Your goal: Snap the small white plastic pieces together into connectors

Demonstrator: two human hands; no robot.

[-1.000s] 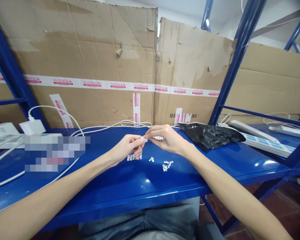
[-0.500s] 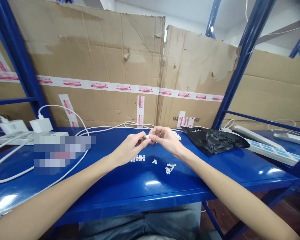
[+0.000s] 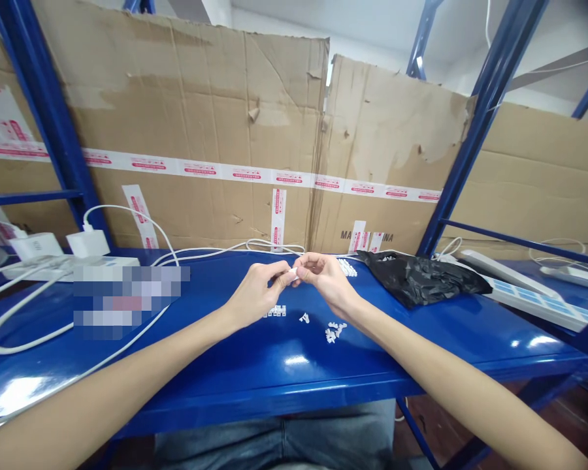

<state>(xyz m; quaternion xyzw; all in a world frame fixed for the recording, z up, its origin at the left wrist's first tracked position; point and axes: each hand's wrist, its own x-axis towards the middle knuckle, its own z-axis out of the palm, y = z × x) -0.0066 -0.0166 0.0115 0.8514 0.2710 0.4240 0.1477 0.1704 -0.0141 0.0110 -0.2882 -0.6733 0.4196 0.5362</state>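
Observation:
My left hand [image 3: 255, 295] and my right hand [image 3: 323, 277] meet above the middle of the blue metal shelf [image 3: 294, 365]. Both pinch one small white plastic piece [image 3: 293, 274] between their fingertips. Below the hands a short row of joined white pieces [image 3: 276, 311] lies on the shelf. A single loose white piece [image 3: 304, 318] and a small heap of them [image 3: 334, 330] lie a little to the right. More white pieces [image 3: 347, 266] rest behind my right hand, near a crumpled black plastic bag [image 3: 421, 277].
White chargers [image 3: 85, 243] and white cables [image 3: 127, 326] lie at the left, next to a blurred patch. White power strips [image 3: 519, 287] sit at the right. Cardboard sheets [image 3: 200, 130] wall the back. Blue rack posts [image 3: 475, 124] stand left and right. My knees show under the shelf edge.
Both hands have stayed pinched together on the white piece, with the fingers shifting slightly. The view has tilted a little, so everything sits lower and further right.

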